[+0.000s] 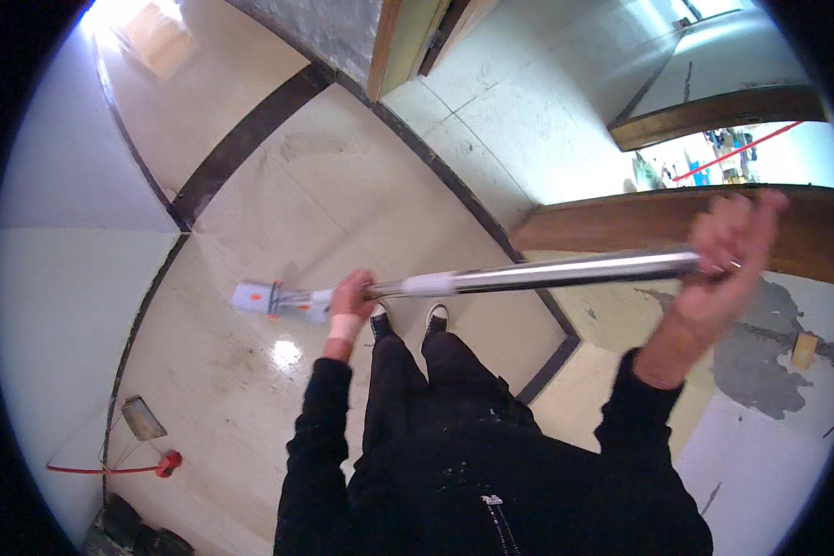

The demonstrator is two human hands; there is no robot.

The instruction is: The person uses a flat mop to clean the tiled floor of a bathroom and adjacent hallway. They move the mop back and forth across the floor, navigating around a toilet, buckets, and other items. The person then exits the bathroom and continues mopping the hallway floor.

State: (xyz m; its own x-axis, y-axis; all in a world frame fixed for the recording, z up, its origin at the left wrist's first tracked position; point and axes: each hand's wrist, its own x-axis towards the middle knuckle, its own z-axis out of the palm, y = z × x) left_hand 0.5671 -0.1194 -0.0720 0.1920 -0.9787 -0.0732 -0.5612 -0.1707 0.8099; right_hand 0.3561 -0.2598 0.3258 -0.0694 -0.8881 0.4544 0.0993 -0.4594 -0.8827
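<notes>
A mop with a shiny metal handle (570,271) lies across my view in front of my body. My left hand (352,300) is closed around the lower part of its pole, just above the mop head. That mop head (254,297) is white with orange clips and points to the left; whether it touches the floor I cannot tell. At the handle's far end, my right hand (730,243) grips the metal tube, blurred, with some fingers stretched upward. Below the pole, my dark shoes (436,317) stand on the pale tiled floor (382,187).
By the left wall are a dustpan (143,418) and a thin red stick (128,471). Dark objects (146,532) sit in the lower left corner. A wooden door frame (723,115) is at upper right. The right wall has peeling paint (757,375) and a switch plate (804,351).
</notes>
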